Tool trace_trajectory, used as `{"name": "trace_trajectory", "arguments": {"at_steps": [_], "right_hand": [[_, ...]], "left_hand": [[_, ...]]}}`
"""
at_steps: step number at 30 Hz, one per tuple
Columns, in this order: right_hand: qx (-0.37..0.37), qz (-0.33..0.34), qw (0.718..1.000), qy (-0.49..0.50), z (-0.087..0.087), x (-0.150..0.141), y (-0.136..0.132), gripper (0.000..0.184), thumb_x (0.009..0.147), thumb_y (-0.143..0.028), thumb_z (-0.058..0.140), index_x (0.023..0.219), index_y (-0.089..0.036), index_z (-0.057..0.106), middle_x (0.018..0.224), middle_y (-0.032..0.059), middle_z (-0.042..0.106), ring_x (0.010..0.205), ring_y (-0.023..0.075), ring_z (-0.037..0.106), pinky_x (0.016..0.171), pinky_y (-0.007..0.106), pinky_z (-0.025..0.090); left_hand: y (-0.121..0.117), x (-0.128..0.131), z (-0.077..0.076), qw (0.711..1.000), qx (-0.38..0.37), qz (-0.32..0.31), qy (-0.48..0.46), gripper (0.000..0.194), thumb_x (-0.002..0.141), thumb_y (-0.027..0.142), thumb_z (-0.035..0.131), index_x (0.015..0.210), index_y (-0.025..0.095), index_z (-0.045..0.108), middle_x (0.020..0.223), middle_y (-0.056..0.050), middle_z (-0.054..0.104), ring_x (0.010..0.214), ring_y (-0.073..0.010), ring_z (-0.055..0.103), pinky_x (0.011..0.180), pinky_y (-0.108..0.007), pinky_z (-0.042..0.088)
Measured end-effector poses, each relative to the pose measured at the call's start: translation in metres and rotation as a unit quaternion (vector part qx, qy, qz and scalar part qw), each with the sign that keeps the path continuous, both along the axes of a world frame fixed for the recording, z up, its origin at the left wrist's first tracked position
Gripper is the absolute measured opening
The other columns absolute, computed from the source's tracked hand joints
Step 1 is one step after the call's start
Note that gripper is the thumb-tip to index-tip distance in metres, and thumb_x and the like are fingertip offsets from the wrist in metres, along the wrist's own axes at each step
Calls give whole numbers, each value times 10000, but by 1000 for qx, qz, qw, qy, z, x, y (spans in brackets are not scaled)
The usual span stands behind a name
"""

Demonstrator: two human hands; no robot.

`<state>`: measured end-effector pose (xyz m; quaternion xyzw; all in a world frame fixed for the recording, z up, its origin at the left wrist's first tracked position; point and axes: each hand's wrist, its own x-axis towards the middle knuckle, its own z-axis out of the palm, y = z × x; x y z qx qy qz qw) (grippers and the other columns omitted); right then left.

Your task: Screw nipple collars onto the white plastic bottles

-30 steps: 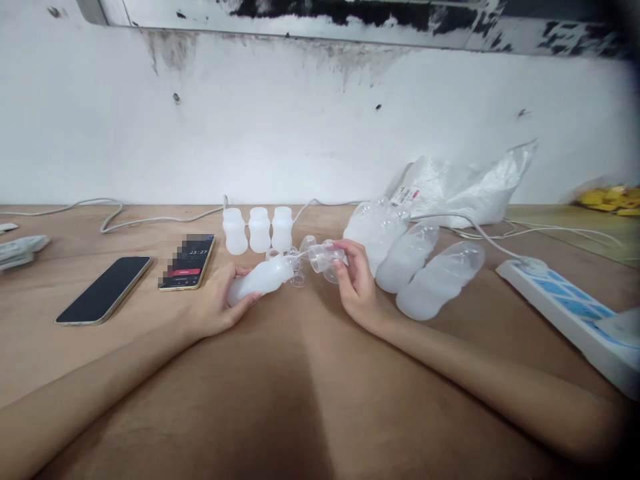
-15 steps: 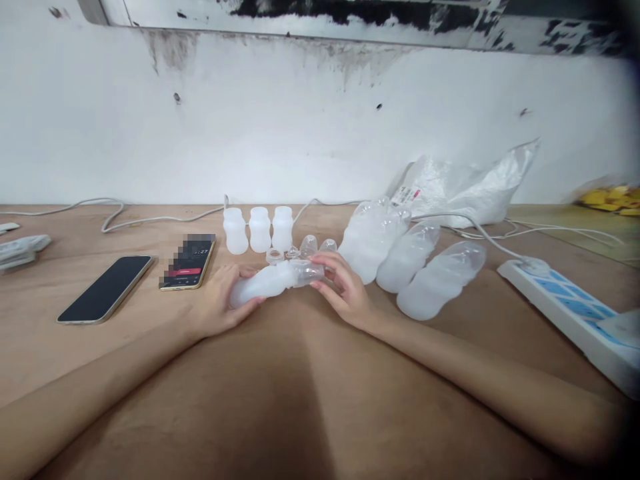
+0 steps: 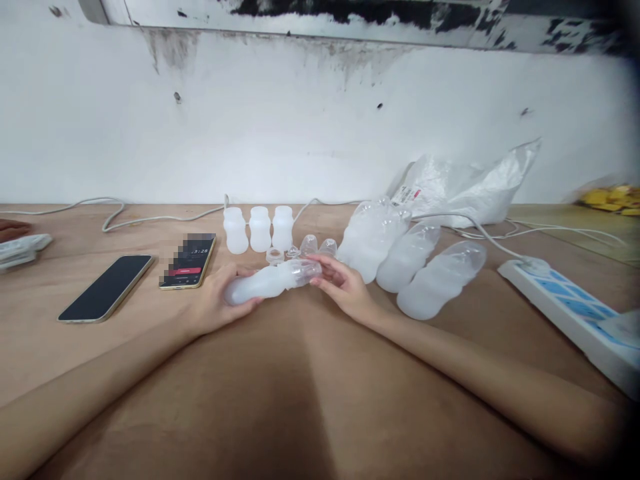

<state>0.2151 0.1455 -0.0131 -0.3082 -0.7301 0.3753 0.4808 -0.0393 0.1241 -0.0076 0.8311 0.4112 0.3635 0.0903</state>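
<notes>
A frosted white baby bottle (image 3: 257, 283) lies almost level above the table, its clear cap (image 3: 303, 270) pointing right. My left hand (image 3: 217, 300) is wrapped round the bottle's base, thumb below and fingers behind. At the other end, my right hand (image 3: 345, 287) pinches the tip of the cap between thumb and fingers. Just behind the bottle are a clear ring (image 3: 275, 256), a clear teat (image 3: 293, 252) and two loose clear caps (image 3: 309, 245). Three uncapped bottles (image 3: 260, 230) stand upright farther back.
Several capped bottles (image 3: 443, 280) lie to the right, before a plastic bag (image 3: 460, 190). A power strip (image 3: 565, 303) sits at far right. Two phones (image 3: 106, 289) lie left. Another person's hand (image 3: 14, 230) shows at the left edge, by a white item (image 3: 25, 248). Cables run along the wall.
The bottle and both hands have shifted slightly left. The right fingers have drawn together at the cap's tip. Another person's hand has appeared at the left edge.
</notes>
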Motion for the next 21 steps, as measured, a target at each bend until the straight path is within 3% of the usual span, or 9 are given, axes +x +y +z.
{"name": "trace_trajectory", "arguments": {"at_steps": [7,14,21], "right_hand": [[-44,11,999,30,-2,0,0,373,730,-275,631,1098,-261,574,1091,37,614,765,145,604,651,292,527],[13,-38,997,-71,1,4,0,444,748,-329,600,1176,-227,542,973,34,662,577,108,553,626,292,507],[-2,-4,999,-39,4,2,-2,399,771,-333,571,1153,-221,549,887,36,659,642,128,596,613,276,514]], "left_hand": [[1,-1,2,1000,18,-10,-15,325,714,325,631,973,187,491,992,-53,620,881,-186,591,778,-290,470],[0,-1,2,999,17,-18,-24,330,714,312,635,993,178,521,993,-64,629,891,-194,597,792,-296,469],[0,0,3,998,-11,-45,-40,309,728,298,626,997,174,541,1057,-82,625,944,-206,593,803,-293,465]]}}
